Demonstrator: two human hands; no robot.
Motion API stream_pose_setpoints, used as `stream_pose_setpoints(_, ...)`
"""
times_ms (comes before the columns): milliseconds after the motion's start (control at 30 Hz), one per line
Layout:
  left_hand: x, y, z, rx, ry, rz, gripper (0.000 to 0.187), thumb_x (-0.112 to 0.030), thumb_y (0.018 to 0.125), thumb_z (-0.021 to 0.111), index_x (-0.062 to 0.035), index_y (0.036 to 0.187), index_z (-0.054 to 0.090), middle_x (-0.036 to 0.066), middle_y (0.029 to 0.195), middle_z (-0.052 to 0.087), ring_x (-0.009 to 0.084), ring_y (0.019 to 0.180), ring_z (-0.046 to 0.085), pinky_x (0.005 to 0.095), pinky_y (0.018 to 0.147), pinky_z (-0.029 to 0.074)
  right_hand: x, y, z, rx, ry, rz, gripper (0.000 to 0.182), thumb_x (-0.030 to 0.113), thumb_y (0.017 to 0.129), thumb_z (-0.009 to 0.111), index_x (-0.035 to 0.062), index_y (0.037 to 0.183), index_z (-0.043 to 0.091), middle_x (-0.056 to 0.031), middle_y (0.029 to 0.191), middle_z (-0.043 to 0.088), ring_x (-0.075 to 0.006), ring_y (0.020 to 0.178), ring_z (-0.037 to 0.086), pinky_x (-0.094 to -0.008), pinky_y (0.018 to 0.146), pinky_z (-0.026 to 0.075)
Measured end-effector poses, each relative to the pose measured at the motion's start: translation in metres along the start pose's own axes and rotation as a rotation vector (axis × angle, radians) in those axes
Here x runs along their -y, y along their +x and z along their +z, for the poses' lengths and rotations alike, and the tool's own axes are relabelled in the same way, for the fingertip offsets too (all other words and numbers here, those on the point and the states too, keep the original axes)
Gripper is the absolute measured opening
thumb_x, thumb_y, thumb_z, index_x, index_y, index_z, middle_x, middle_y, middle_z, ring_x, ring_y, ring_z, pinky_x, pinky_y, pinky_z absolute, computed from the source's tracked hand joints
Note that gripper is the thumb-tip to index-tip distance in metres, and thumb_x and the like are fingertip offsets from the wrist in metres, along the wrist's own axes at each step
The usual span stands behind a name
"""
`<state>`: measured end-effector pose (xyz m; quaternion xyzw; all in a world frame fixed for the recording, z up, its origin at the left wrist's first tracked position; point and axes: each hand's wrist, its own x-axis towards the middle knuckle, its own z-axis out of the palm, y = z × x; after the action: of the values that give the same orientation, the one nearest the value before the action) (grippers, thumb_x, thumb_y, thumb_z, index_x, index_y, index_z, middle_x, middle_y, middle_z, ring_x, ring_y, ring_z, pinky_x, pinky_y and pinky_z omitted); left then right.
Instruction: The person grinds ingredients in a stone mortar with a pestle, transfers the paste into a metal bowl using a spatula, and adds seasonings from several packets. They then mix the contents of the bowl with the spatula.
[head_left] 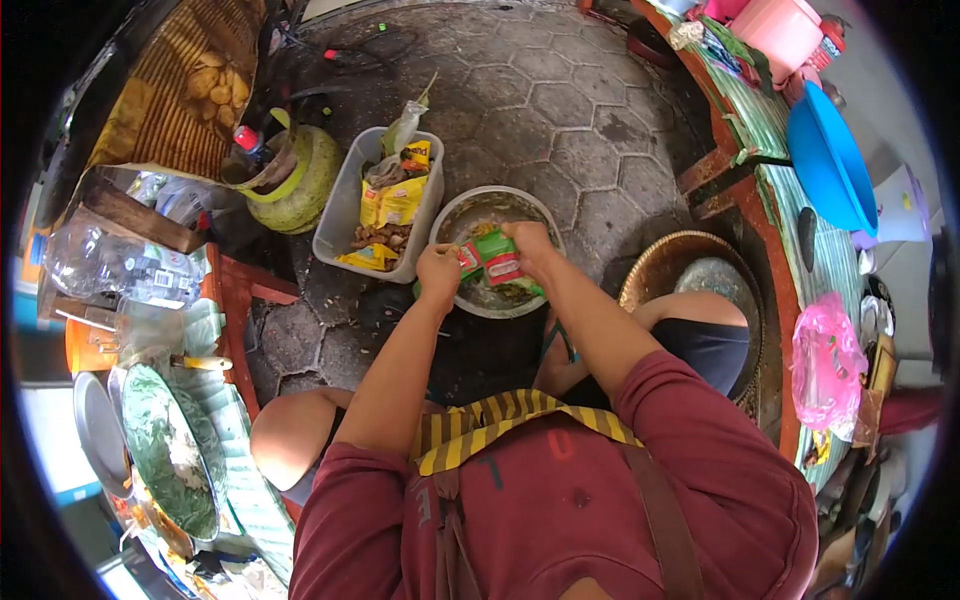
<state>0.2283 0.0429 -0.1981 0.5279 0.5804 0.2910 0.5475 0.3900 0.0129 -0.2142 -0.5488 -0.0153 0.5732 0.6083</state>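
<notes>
Sachet [497, 262] held level between both hands, long axis left-right.

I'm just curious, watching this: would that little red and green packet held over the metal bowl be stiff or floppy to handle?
Probably floppy: the packet looks like thin printed film, bending between the left hand and right hand. Likely light, since fingertips alone hold it above the metal bowl. Its glossy surface might be a bit slippery.

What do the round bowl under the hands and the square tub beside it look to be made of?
The round bowl looks like metal: dull silver-grey with a thin, scuffed, shiny rim. The square tub looks like plastic: pale, cloudy and half see-through, with rounded moulded corners.
</notes>
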Motion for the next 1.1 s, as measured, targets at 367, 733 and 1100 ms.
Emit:
stream_pose_setpoints(367,0.008,0.0,-0.028,0.198,0.955,0.102,0.03,-0.031,0.082,0.051,-0.0069,0.094,0.063,0.017,0.085,0.065,0.0341,0.084,0.061,0.0432,0.075,0.047,0.015,0.018,-0.038,-0.036,-0.563,0.029,0.008,0.005,0.082,0.059,-0.0008,0.087,0.059,-0.0098,0.076,0.057,-0.0211,0.062,0.055,-0.0382,0.052,0.047)
stream_pose_setpoints(733,0.019,-0.001,-0.049,0.257,0.935,0.126,0.033,-0.023,0.075,0.061,-0.0114,0.107,0.058,0.016,0.103,0.062,0.0338,0.091,0.06,0.0428,0.08,0.047,-0.031,0.001,0.005,0.285,-1.585,-0.294,0.08,0.016,0.064,0.071,0.0083,0.134,0.032,-0.0211,0.109,0.058,-0.0355,0.101,0.056,-0.042,0.084,0.045)
stream_pose_setpoints(1100,0.014,-0.003,-0.065,0.4,0.683,0.071,0.087,-0.023,0.06,0.079,-0.0099,0.133,0.035,0.015,0.117,0.055,0.0261,0.1,0.057,0.0352,0.082,0.047,0.01,0.002,0.022,0.484,-1.51,-0.525,0.044,0.016,0.069,0.06,0.0041,0.111,0.055,-0.0169,0.094,0.063,-0.0287,0.087,0.061,-0.0369,0.079,0.046)
